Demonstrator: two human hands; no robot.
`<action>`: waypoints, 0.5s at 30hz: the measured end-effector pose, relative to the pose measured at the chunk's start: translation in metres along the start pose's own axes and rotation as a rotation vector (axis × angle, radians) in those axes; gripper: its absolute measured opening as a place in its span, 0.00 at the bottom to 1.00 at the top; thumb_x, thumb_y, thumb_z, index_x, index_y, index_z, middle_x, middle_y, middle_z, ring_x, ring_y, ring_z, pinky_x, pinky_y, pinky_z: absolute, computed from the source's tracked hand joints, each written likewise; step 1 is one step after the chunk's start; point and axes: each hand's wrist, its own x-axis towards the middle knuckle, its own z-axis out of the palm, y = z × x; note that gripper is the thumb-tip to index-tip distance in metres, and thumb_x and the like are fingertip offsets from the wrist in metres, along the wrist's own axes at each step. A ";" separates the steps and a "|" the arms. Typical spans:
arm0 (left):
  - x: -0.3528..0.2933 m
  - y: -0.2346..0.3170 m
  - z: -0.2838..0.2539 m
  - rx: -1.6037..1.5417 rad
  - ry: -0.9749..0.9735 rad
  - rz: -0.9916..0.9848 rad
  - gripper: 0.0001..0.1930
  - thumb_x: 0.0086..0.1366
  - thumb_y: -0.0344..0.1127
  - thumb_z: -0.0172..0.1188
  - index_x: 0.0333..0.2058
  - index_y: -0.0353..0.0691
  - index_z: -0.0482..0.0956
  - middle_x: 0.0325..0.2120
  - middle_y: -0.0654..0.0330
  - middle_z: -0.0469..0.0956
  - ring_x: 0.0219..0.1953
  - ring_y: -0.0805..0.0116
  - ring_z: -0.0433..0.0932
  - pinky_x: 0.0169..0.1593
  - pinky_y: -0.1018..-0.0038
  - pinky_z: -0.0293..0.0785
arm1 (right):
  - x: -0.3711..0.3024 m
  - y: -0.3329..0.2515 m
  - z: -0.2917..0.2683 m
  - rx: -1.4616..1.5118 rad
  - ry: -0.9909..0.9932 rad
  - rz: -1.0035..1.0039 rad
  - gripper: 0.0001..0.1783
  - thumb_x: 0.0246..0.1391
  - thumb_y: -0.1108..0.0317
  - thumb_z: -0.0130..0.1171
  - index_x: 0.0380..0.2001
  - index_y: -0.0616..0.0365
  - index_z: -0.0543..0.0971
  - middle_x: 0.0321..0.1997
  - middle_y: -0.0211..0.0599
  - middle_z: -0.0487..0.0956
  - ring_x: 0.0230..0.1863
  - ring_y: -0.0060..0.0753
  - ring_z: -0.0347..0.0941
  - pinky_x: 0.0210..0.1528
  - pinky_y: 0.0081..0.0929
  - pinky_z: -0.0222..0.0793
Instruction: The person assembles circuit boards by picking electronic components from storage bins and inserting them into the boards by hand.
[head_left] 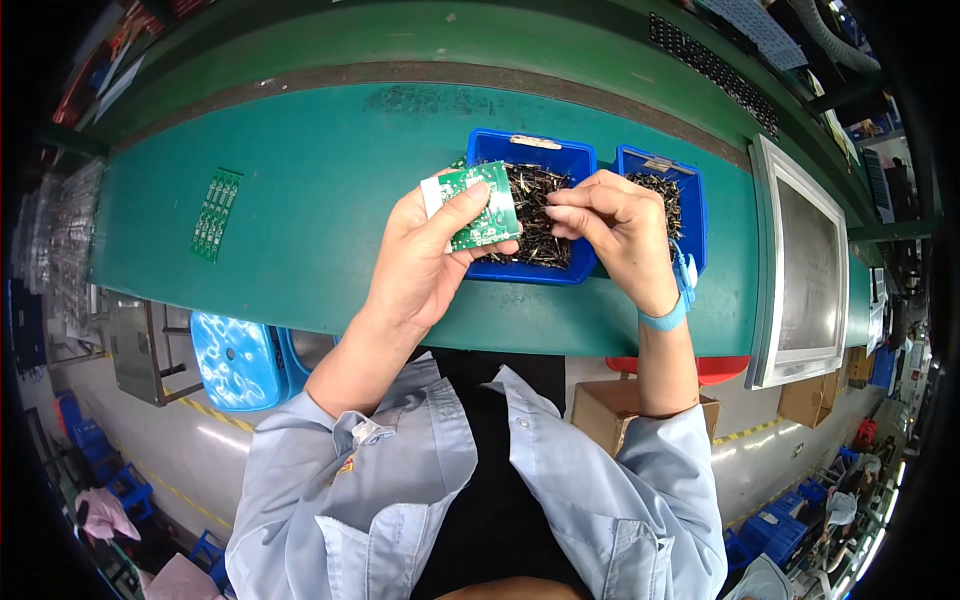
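Blue-sleeved left hand [425,255] pinches a green circuit board [480,205]; right hand's [615,225] grip presses together over the blue bin [535,160].

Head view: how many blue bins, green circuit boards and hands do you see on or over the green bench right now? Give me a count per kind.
Blue bins: 2, the larger bin and the smaller bin
Green circuit boards: 2, the held board and the board strip
Hands: 2, left hand and right hand
Total: 6
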 end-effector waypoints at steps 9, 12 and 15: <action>-0.003 -0.010 0.004 0.036 -0.098 -0.035 0.11 0.58 0.28 0.50 0.37 0.26 0.67 0.26 0.52 0.74 0.24 0.71 0.75 0.26 0.81 0.75 | -0.012 -0.025 -0.002 0.613 0.070 0.443 0.05 0.46 0.78 0.55 0.29 0.68 0.77 0.25 0.37 0.75 0.18 0.19 0.68 0.19 0.09 0.62; -0.004 -0.013 0.006 0.038 -0.105 -0.065 0.11 0.58 0.28 0.50 0.37 0.26 0.67 0.27 0.52 0.74 0.24 0.72 0.75 0.27 0.81 0.75 | -0.013 -0.029 0.001 0.585 0.119 0.386 0.06 0.45 0.79 0.55 0.30 0.67 0.77 0.24 0.36 0.75 0.19 0.18 0.68 0.19 0.09 0.62; -0.005 -0.013 0.007 0.027 -0.121 -0.083 0.11 0.58 0.28 0.50 0.37 0.26 0.67 0.27 0.53 0.74 0.25 0.71 0.75 0.27 0.81 0.75 | -0.015 -0.029 0.003 0.569 0.138 0.345 0.06 0.45 0.80 0.55 0.30 0.67 0.77 0.24 0.36 0.74 0.20 0.18 0.68 0.20 0.09 0.62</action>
